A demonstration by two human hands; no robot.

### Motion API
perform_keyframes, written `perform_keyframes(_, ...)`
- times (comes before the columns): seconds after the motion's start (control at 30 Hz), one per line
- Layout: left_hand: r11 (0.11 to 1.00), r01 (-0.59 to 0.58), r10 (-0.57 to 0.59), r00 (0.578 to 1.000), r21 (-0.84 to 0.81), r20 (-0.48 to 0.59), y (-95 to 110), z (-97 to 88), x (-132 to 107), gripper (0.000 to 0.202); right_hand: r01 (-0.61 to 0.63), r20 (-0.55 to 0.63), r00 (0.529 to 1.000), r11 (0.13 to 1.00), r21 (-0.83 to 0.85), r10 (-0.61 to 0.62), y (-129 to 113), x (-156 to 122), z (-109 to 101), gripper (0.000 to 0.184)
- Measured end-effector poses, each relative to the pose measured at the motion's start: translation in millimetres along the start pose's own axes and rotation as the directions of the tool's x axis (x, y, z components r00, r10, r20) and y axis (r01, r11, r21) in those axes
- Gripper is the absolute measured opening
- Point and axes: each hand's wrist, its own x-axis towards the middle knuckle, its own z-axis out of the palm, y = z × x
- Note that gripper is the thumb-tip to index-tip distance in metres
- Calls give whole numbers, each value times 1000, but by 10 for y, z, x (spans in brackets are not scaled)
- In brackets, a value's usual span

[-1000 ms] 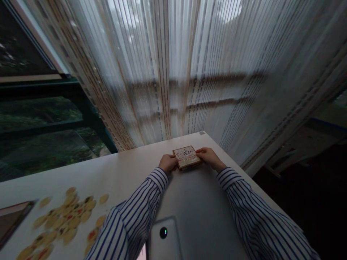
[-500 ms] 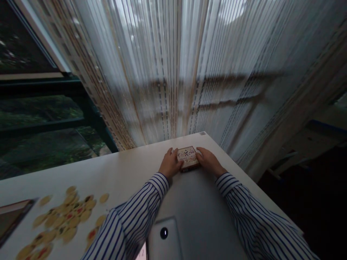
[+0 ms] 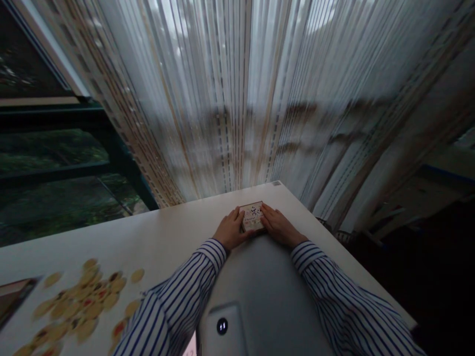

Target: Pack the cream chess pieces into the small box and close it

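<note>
A small flat box with a pale printed lid and dark edges lies on the white table close to its far corner. My left hand is closed around the box's left side, its thumb along the near edge. On the other side, my right hand grips the box, with its fingers lying over the right part of the lid. The hands cover the box's sides and part of the print. Both sleeves are striped blue and white.
Round wooden pieces with red and black marks lie scattered at the left of the white table. A brown-edged board is beyond them. A pale device with a round dark button lies between my forearms. A striped curtain hangs behind.
My right hand has moved left and its fingers now cover more of the lid. My left hand has closed further around the box. The view has shifted slightly.
</note>
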Motion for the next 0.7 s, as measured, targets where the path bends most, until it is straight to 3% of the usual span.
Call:
perform_keyframes(0.5, 999, 22, -23, 999, -41, -29, 5, 42, -25, 82, -31, 81, 996, 999, 25, 28, 44, 234, -24, 55)
perform_keyframes(0.7, 999, 25, -27, 998, -42, -51, 1, 64, -19, 82, -29, 64, 998, 997, 65, 25, 49, 240, -51, 56)
